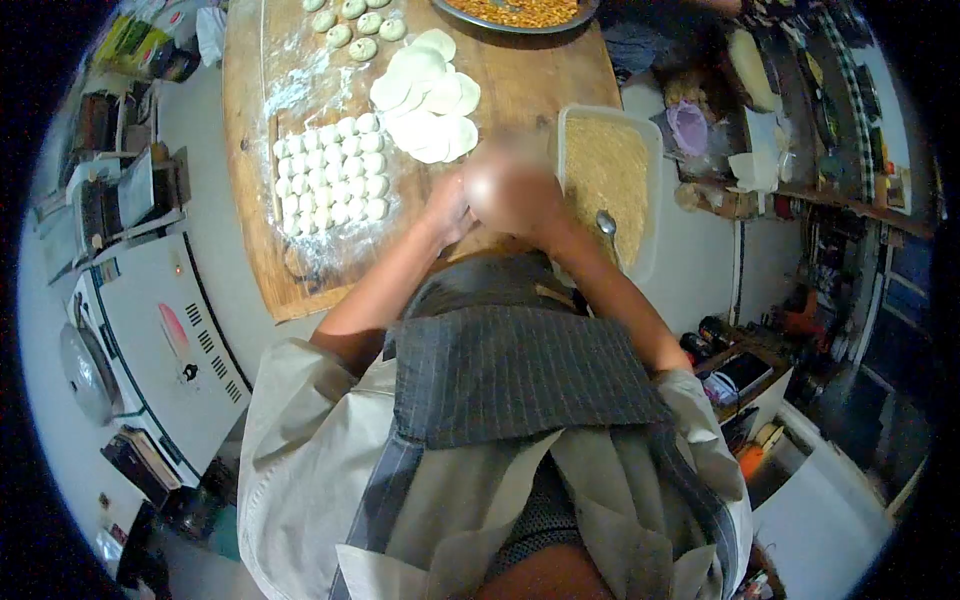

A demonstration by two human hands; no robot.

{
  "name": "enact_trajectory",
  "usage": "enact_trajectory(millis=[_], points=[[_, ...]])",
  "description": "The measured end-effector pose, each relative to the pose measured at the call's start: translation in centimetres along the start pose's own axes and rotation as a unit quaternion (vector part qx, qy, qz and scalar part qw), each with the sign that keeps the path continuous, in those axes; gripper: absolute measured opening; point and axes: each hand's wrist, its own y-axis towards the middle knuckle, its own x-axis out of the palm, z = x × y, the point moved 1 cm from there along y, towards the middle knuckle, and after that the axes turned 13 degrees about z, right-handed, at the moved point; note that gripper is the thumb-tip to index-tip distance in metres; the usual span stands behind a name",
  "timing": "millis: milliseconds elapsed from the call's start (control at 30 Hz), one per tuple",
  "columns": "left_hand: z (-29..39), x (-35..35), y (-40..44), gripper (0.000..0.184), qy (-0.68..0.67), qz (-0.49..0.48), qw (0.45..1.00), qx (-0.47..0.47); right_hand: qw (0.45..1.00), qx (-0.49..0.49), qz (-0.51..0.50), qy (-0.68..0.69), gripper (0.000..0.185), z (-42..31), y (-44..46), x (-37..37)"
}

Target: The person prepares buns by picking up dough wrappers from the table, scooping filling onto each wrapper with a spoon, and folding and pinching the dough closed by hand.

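My left hand [452, 208] and my right hand [538, 212] are close together at the table's near edge. A blurred patch covers the space between them, so their fingers and anything they hold cannot be made out. Just beyond my left hand lies a pile of flat round dough wrappers [425, 95]. Rows of small white dough pieces [330, 175] stand on floured wood to the left. Beside my right hand is a clear plastic tub [652, 200] of pale brown filling, with a metal spoon [607, 224] resting in it.
Several filled buns [363, 48] sit at the far side of the wooden table [530, 75]. A metal tray [520, 28] of orange-brown food is at the far edge. A white appliance [165, 340] stands on the left, cluttered shelves [800, 200] on the right.
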Motion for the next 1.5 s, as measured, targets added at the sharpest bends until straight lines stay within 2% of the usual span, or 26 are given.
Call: enact_trajectory(millis=[100, 167, 200, 267, 300, 367, 400, 467, 600, 667, 700, 800, 867, 900, 967, 1000, 1067, 1167, 1300, 1333, 1367, 1400, 1433, 1500], points=[[-0.4, -1.7, 1.1, 0.026, 0.000, -0.037, 0.999, 0.015, 0.999, -0.008, -0.026, -0.037, 0.032, -0.6, 0.5, 0.2], [0.0, -2.3, 1.3, 0.032, -0.048, -0.051, 0.997, -0.013, 0.990, 0.058, 0.043, 0.118, 0.036, -2.5, 1.3, -2.7], [0.4, -2.5, 1.1, 0.032, -0.053, -0.048, 0.997, -0.010, 0.991, 0.054, 0.038, 0.120, 0.036, -3.1, 1.8, -3.8], [1.6, -2.6, 0.5, 0.040, -0.091, -0.058, 0.994, -0.011, 0.957, 0.138, 0.063, 0.246, 0.040, -3.8, 2.8, -5.7], [1.9, -3.2, 0.7, 0.040, -0.094, -0.056, 0.994, -0.009, 0.958, 0.136, 0.060, 0.247, 0.040, -4.3, 3.2, -6.0], [2.4, -4.4, 1.3, 0.051, -0.123, -0.113, 0.985, -0.042, 0.993, 0.035, 0.024, 0.111, 0.047, -5.0, 3.9, -6.3], [2.4, -4.5, 1.4, 0.051, -0.124, -0.113, 0.985, -0.042, 0.993, 0.035, 0.023, 0.111, 0.047, -5.1, 4.1, -5.9], [2.6, -4.7, 1.8, 0.053, -0.118, -0.093, 0.988, -0.024, 0.994, -0.037, 0.022, 0.097, 0.058, -5.1, 4.4, -4.5], [2.6, -4.8, 2.2, 0.053, -0.111, -0.072, 0.991, -0.028, 0.992, -0.029, -0.017, 0.121, 0.063, -4.7, 4.7, -1.6], [2.5, -4.7, 2.8, 0.052, -0.142, -0.004, 0.990, 0.002, 0.992, -0.069, -0.021, 0.108, 0.063, -4.6, 5.2, -0.6], [2.7, -4.9, 2.8, 0.052, -0.144, -0.002, 0.990, 0.001, 0.991, -0.069, -0.023, 0.109, 0.063, -4.8, 5.6, -0.7], [3.4, -5.4, 3.2, 0.051, -0.088, 0.017, 0.995, 0.043, 0.984, -0.079, 0.021, 0.158, 0.054, -5.5, 6.7, -1.4], [3.8, -6.3, 3.8, 0.051, -0.041, 0.031, 0.998, 0.040, 0.996, 0.048, 0.030, 0.063, 0.032, -5.7, 7.0, -1.9], [4.1, -6.2, 3.7, 0.051, -0.043, 0.032, 0.998, 0.037, 0.997, 0.049, 0.026, 0.063, 0.032, -5.6, 7.3, -1.5], [4.8, -6.0, 3.4, 0.052, -0.038, 0.082, 0.995, 0.038, 0.995, 0.090, 0.025, 0.036, 0.020, -5.2, 7.6, 0.0], [4.6, -6.2, 3.8, 0.052, -0.041, 0.084, 0.995, 0.036, 0.995, 0.090, 0.021, 0.036, 0.020, -5.2, 7.7, 0.5], [4.6, -7.1, 4.7, 0.054, 0.110, 0.108, 0.968, 0.198, 0.995, 0.096, 0.008, 0.017, 0.025, -5.2, 8.5, 1.7], [5.5, -7.7, 4.7, 0.053, 0.171, 0.156, 0.943, 0.238, 0.999, 0.027, 0.035, 0.000, 0.023, -4.9, 9.1, 3.6], [5.4, -9.3, 6.7, 0.050, 0.095, 0.137, 0.955, 0.247, 0.999, 0.002, 0.026, -0.044, 0.018, -5.5, 10.5, 4.4], [6.5, -9.4, 6.3, 0.050, 0.086, 0.139, 0.953, 0.256, 1.000, 0.017, 0.010, 0.013, 0.021, -6.1, 11.5, 3.9], [7.5, -9.6, 6.0, 0.049, 0.042, 0.123, 0.967, 0.219, 0.997, 0.033, -0.009, 0.069, 0.025, -6.6, 12.5, 3.3], [8.1, -9.8, 6.0, 0.049, 0.018, 0.114, 0.973, 0.201, 0.994, 0.042, -0.030, 0.101, 0.044, -7.0, 13.3, 2.7], [8.7, -10.1, 6.1, 0.049, -0.006, 0.104, 0.978, 0.183, 0.994, 0.036, -0.029, 0.099, 0.044, -7.2, 14.1, 2.7], [9.2, -10.9, 7.2, 0.048, -0.067, 0.099, 0.982, 0.147, 0.992, -0.082, -0.047, 0.087, 0.066, -7.6, 15.9, 2.9]])
